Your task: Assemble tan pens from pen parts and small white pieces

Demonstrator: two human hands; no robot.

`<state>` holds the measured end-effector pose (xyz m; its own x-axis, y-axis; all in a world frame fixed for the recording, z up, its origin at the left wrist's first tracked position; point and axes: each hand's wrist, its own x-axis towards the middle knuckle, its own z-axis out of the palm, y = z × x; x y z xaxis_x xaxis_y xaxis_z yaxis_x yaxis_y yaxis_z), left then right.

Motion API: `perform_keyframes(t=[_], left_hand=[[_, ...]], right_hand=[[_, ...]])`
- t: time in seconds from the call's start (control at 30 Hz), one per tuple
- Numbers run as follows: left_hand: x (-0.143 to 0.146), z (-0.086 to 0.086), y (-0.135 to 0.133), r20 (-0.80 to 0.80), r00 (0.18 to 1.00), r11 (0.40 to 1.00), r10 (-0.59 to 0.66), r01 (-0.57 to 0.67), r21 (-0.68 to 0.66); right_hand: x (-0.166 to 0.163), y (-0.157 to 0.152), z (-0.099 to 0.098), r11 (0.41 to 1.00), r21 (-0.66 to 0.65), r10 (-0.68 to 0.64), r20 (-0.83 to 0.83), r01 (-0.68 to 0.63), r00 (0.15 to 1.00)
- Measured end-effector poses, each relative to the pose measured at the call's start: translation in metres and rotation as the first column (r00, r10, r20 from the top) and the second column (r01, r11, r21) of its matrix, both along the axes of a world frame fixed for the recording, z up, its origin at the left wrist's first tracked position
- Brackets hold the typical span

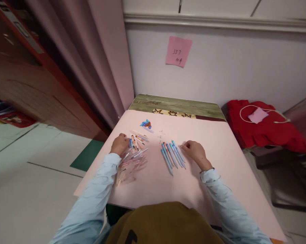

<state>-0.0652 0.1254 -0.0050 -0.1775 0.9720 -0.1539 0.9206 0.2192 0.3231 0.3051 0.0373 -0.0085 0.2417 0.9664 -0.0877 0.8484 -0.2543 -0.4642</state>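
Left hand (120,144): covering pen parts (137,139), grip unclear.
Right hand (196,151): lying empty by blue pens (173,155).
Risk: sleeve (102,183) possibly brushing parts off table (219,176) edge.

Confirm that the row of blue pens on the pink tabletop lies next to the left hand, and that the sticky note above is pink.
Not quite. The head view shows the row of blue pens lying next to the right hand, not the left hand. The rest stands: the pens are on the pink tabletop and the sticky note is pink.
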Motion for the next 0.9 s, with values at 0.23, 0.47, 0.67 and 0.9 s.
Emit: perform_keyframes(t=[0.23,0.47,0.67,0.9], left_hand=[[0.007,0.013,-0.013,-0.056,0.998,0.999,0.036,-0.034,0.029],[0.061,0.022,-0.046,0.46,0.878,0.97,-0.133,0.021,0.241],[0.131,0.019,-0.077,0.985,0.174,0.977,-0.003,0.209,-0.034],[0.147,0.027,-0.081,0.98,-0.143,0.968,0.141,0.228,-0.106]], right_hand=[[-0.017,-0.019,-0.001,0.992,-0.12,0.036,-0.009,-0.037,0.999],[-0.015,-0.025,0.001,0.997,-0.07,-0.046,-0.048,0.043,0.998],[-0.031,-0.032,0.008,0.997,0.073,0.056,-0.769,0.001,0.637],[-0.071,-0.038,0.026,0.937,-0.09,-0.129,-0.987,-0.339,-0.095]])
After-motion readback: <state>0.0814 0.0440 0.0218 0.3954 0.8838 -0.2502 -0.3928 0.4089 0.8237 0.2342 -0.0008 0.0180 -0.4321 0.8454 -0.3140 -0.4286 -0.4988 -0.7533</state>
